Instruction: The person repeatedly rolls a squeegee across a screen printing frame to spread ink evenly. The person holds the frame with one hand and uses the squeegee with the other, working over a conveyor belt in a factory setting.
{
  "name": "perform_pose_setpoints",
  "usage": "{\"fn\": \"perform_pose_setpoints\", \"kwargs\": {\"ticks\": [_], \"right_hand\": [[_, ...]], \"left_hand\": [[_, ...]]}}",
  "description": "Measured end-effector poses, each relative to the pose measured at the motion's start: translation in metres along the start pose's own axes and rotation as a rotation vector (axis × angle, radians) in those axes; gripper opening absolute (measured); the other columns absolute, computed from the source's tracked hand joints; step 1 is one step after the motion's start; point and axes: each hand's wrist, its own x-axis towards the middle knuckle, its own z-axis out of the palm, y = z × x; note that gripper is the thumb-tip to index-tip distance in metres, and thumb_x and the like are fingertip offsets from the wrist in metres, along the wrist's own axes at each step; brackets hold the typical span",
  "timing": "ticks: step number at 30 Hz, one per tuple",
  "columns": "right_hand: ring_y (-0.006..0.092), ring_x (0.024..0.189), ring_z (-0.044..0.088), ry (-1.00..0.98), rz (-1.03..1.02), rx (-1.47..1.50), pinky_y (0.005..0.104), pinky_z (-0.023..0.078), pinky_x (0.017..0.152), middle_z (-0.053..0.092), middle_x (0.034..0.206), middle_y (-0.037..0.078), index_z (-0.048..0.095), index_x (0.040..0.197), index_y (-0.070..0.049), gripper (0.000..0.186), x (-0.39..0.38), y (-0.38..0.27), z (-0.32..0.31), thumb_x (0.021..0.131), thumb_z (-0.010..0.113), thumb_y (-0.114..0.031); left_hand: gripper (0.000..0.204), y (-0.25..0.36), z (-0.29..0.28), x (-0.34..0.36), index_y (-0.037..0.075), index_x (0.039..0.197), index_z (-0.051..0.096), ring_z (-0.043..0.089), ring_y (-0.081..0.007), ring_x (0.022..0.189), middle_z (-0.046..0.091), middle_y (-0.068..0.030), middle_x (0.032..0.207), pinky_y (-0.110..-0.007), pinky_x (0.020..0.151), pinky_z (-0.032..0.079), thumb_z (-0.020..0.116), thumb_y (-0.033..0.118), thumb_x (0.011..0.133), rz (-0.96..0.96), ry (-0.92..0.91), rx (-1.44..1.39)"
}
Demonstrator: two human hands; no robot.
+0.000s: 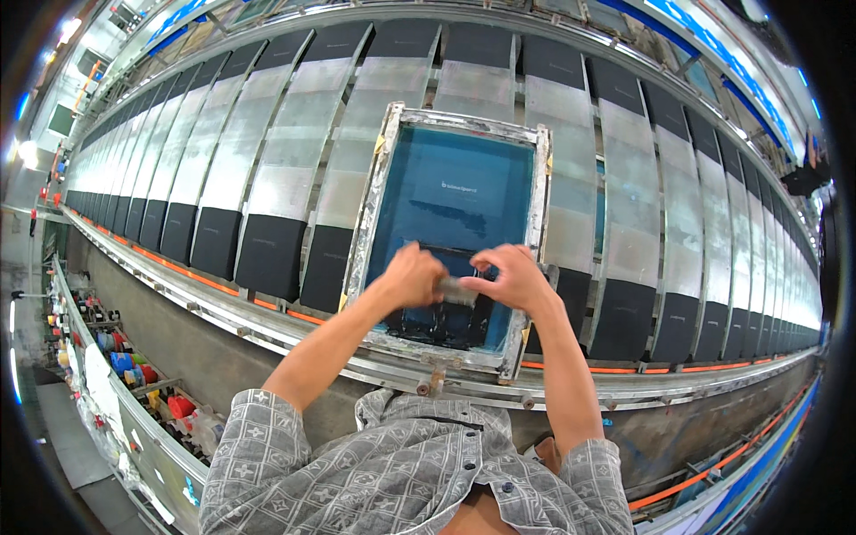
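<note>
A screen frame [542, 178] with blue mesh [446, 160] lies over the printing boards in front of me. A squeegee [456, 294] stands in its lower half, among dark ink [446, 325]. My left hand [415, 276] is closed on the squeegee's left end, fingers curled. My right hand [508, 276] holds its right end, fingers bent over it and thumb reaching inward. The squeegee is blurred and partly hidden by both hands.
Long rows of pale metal boards [279, 152] with dark fabric pieces [267, 254] run left and right. A metal rail [624, 388] edges the near side. Several coloured containers [178, 406] sit on a lower rack at left. Shelving with blue edges [713, 53] runs behind.
</note>
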Motion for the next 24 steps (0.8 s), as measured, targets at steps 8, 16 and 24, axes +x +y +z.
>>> {"fn": "perform_pose_setpoints", "kwargs": {"ticks": [8, 16, 24], "right_hand": [[0.0306, 0.085, 0.062, -0.151, -0.001, -0.399, 0.0429, 0.043, 0.084, 0.064, 0.074, 0.014, 0.066, 0.078, -0.007, 0.016, 0.017, 0.003, 0.049, 0.070, 0.070, -0.020], [0.0290, 0.083, 0.062, -0.092, -0.065, -0.444, 0.0426, 0.043, 0.082, 0.064, 0.074, 0.012, 0.067, 0.076, -0.009, 0.015, 0.011, -0.008, 0.039, 0.072, 0.072, -0.022], [0.0348, 0.082, 0.063, -0.067, 0.061, -0.341, 0.0436, 0.046, 0.079, 0.066, 0.076, 0.016, 0.068, 0.084, -0.007, 0.020, 0.056, 0.020, 0.024, 0.074, 0.073, -0.024]], "left_hand": [[0.013, 0.003, 0.016, 0.017, 0.018, 0.073, 0.070, 0.065, -0.0297, 0.074, 0.067, -0.0076, 0.070, -0.042, 0.078, 0.045, 0.076, 0.029, 0.067, -0.065, 0.077, 0.043], [0.010, 0.005, 0.004, 0.013, 0.018, 0.073, 0.070, 0.066, -0.0285, 0.075, 0.067, -0.0076, 0.071, -0.041, 0.078, 0.045, 0.074, 0.022, 0.065, -0.026, 0.045, 0.017], [0.011, -0.021, -0.008, 0.064, 0.019, 0.075, 0.071, 0.065, -0.0284, 0.073, 0.068, -0.0078, 0.071, -0.040, 0.076, 0.045, 0.073, 0.022, 0.065, -0.052, 0.133, 0.037]]}}
